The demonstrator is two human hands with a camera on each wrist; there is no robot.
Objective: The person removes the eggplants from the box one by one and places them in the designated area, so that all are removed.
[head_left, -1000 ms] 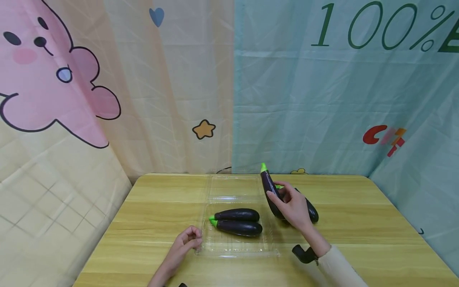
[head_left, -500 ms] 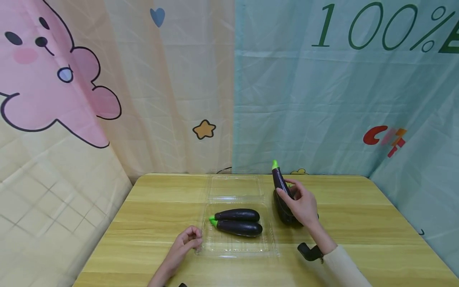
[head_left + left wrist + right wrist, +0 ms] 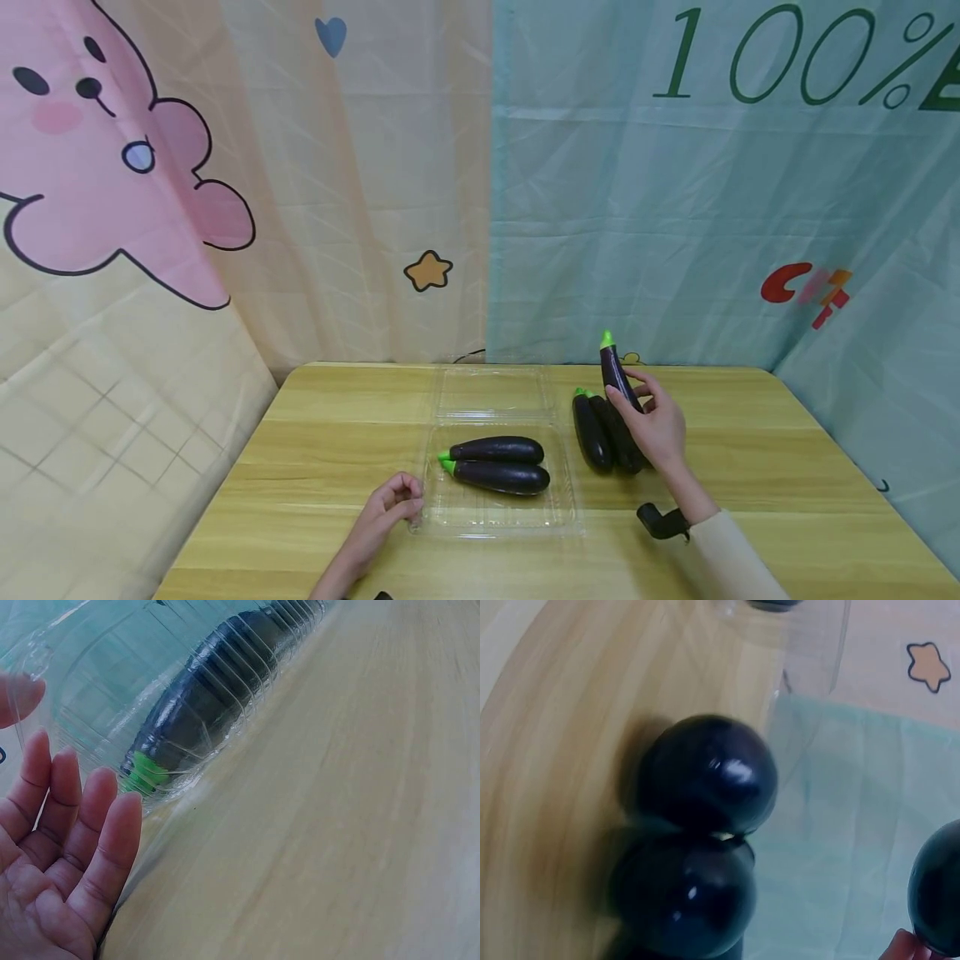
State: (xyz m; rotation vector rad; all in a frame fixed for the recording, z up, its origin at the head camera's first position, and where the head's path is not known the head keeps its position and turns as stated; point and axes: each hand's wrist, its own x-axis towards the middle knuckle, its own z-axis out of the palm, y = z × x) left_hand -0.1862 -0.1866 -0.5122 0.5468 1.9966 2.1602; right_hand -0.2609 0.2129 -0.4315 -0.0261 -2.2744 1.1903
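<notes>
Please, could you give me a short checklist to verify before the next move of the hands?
1. Right hand holds one eggplant: ok.
2. Left hand has firm hold on the plastic box: cannot tell; it is at the rim.
3. Lid open: ok.
4. Two eggplants side by side inside the box: ok.
5. Eggplants on the table fully visible: not ok; right hand covers part.
</notes>
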